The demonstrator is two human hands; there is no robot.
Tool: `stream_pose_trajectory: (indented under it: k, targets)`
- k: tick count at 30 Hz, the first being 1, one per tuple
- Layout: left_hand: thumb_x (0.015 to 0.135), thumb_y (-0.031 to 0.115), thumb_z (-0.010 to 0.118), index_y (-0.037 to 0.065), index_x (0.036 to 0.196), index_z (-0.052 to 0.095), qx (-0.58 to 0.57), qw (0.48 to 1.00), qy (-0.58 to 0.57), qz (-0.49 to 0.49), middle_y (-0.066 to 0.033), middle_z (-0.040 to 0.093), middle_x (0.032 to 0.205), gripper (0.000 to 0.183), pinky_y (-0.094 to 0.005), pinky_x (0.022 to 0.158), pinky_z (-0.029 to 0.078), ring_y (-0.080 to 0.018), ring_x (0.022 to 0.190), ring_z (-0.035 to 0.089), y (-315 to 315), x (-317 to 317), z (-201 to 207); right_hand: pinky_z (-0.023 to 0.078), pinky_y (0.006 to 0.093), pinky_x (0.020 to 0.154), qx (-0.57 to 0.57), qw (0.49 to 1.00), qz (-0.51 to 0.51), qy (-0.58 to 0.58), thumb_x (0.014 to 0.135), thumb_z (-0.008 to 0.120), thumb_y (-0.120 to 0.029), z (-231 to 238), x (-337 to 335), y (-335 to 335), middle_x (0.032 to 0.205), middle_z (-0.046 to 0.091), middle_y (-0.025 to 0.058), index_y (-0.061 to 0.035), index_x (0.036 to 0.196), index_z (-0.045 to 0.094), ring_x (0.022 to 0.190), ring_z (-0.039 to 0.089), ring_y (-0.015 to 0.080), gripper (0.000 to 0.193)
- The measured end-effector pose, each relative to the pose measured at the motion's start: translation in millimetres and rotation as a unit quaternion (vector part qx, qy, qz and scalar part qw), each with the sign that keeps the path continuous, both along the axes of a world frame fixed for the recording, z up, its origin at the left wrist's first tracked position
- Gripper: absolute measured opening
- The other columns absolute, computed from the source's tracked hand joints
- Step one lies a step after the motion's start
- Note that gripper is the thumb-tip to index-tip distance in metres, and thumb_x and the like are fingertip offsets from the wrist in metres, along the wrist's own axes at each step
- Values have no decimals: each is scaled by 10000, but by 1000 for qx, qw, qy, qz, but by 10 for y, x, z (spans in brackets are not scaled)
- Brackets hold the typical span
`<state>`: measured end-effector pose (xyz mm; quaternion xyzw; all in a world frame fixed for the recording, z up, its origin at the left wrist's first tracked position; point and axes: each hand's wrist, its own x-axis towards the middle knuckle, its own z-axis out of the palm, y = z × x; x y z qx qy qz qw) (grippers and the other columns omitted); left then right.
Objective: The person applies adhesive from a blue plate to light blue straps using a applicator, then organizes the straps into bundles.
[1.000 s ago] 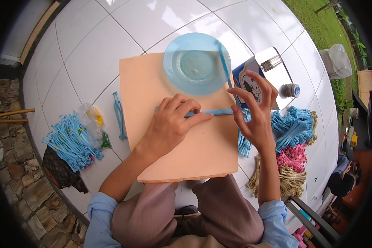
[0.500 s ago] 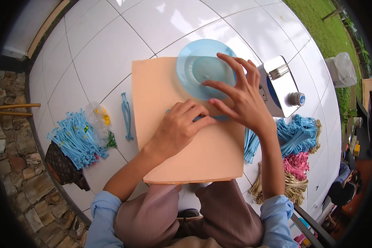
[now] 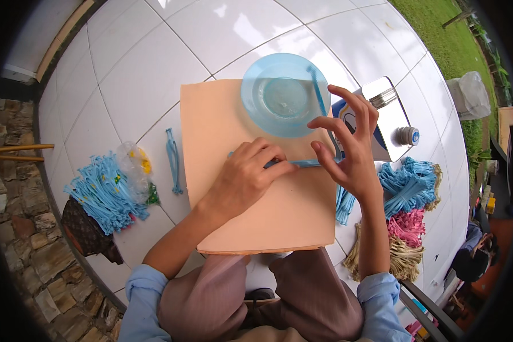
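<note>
My left hand is closed on a light-blue flat strap, pressing it on the peach board across my lap. From that hand the strap runs right, then bends upward behind the fingers of my right hand. Its loose end reaches over the translucent blue plate, which sits at the board's far edge. My right hand hovers open beside the strap's bend, fingers curved and apart. Whether any finger touches the strap, I cannot tell.
A metal can stands right of the plate. Beyond my right arm lie bundles of blue straps, pink straps and beige straps. At left are a blue strap pile, a clear plastic bag and a few loose straps.
My right hand has moved right and slightly down, off the plate. The strap's free length now shows, bent up over the plate. My left hand has stayed in place.
</note>
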<state>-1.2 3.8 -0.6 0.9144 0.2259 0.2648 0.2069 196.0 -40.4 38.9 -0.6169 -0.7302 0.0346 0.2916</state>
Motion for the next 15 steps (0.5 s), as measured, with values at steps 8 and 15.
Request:
stream_pose_trajectory:
  k: [8,15]
  targets:
    - [676,64,639,128,882,687,-12,1000,-7,-2,1,548,812,220,-322,686,463,-187,798,531,1,4,16,230,522,1029,12,998,-14,-61,594,676,-83,-171,16,-455,1276,469,65,-204,876,662,1147,395,299,307]
    - [674,50,649,122,865,687,-14,1000,-8,0,-2,549,805,208,-324,677,465,-192,784,533,0,11,26,219,515,1038,-4,998,-22,-58,571,675,-69,-212,47,-476,1289,467,42,-217,851,667,1171,366,298,318]
